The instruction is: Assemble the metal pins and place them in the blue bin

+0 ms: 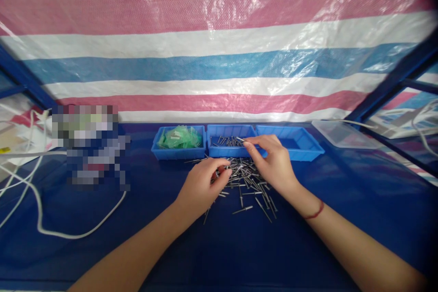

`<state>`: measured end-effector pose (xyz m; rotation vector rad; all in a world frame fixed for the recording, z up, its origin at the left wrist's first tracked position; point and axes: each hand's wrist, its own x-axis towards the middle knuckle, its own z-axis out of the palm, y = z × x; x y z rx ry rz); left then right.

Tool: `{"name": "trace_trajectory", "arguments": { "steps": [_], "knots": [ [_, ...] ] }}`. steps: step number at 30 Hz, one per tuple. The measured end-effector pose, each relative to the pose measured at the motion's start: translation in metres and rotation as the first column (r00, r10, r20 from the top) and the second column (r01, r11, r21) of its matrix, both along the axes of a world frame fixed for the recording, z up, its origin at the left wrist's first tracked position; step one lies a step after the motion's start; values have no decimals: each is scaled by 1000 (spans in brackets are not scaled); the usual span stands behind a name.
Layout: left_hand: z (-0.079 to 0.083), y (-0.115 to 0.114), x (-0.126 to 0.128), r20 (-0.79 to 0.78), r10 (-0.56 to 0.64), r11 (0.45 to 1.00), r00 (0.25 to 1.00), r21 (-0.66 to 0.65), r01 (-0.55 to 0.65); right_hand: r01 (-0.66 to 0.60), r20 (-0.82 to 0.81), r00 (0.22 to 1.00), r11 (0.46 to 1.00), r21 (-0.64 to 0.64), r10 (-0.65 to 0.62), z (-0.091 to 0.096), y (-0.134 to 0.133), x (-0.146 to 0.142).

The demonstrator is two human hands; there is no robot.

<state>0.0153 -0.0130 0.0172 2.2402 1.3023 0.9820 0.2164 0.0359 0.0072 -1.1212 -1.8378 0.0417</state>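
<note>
A loose pile of small metal pins (248,182) lies on the blue table (219,246). My left hand (201,185) rests at the pile's left edge, fingers curled and pinched on some pins. My right hand (270,159) is over the pile's far right side, thumb and forefinger pinching a pin at the front rim of the middle blue tray (230,146), which holds several pins. The left blue tray (179,142) holds small green bags. The right blue tray (294,142) looks empty.
A white cable (51,223) loops across the table's left side beside a blurred-out object (89,146). A clear plastic lid (340,133) lies at the back right. A striped tarp (219,45) hangs behind, with blue frame bars (390,84) at both sides.
</note>
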Motion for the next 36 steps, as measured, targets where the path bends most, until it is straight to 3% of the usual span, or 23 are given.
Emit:
{"name": "trace_trajectory", "arguments": {
  "steps": [3,5,9,15,20,25,30,36],
  "knots": [
    [-2,-2,1,-212,-64,997,975,31,72,126,85,988,992,26,-127,-1,7,5],
    [-3,-4,3,-355,-54,996,933,46,75,130,85,988,991,22,-131,0,7,6],
    [-3,-6,5,-503,-29,994,864,75,77,8,46,999,1000,15,-8,2,-5,2],
    [-6,-6,6,-551,5,993,834,103,63,-163,60,985,986,-31,164,5,-27,-8],
    [-7,-6,5,-460,13,996,888,82,28,-217,87,971,973,-75,223,9,-33,-11],
    [-1,-3,3,-160,41,999,986,42,-35,-238,0,970,946,-219,244,5,-34,-12],
    [1,-6,6,5,10,999,1000,52,-10,-282,-175,957,891,-356,233,2,-36,-13],
    [-2,-8,7,57,20,999,998,49,-23,-387,-336,910,786,-481,242,3,-35,-13]
  ]
}}
